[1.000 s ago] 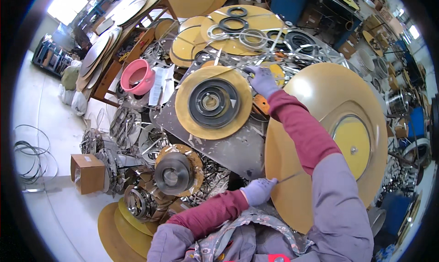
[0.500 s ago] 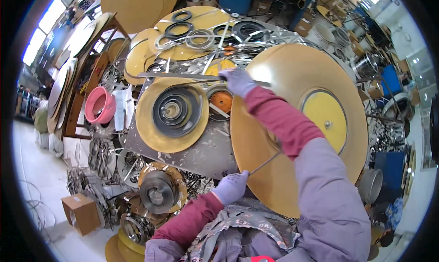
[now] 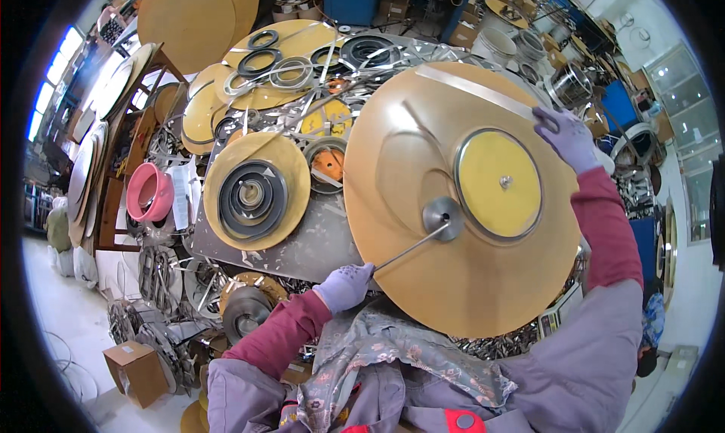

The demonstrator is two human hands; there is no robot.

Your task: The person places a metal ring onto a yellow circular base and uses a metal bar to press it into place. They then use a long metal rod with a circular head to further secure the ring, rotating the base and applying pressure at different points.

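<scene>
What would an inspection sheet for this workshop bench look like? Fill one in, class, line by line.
Surface: grey metal bench top, mostly covered.
Job's things: large tan disc with a yellow centre plate; thin rod ending in a small round metal cap; metal strip across the disc's top.
Clutter: smaller tan disc carrying a dark coil, loose rings, metal scraps, pink bucket.
Hands: left hand gloved, grips the rod; right hand gloved, holds the strip's end.
Cables: nothing seen.
Surroundings: stacked discs at left, cardboard box on the floor, pails behind.
</scene>
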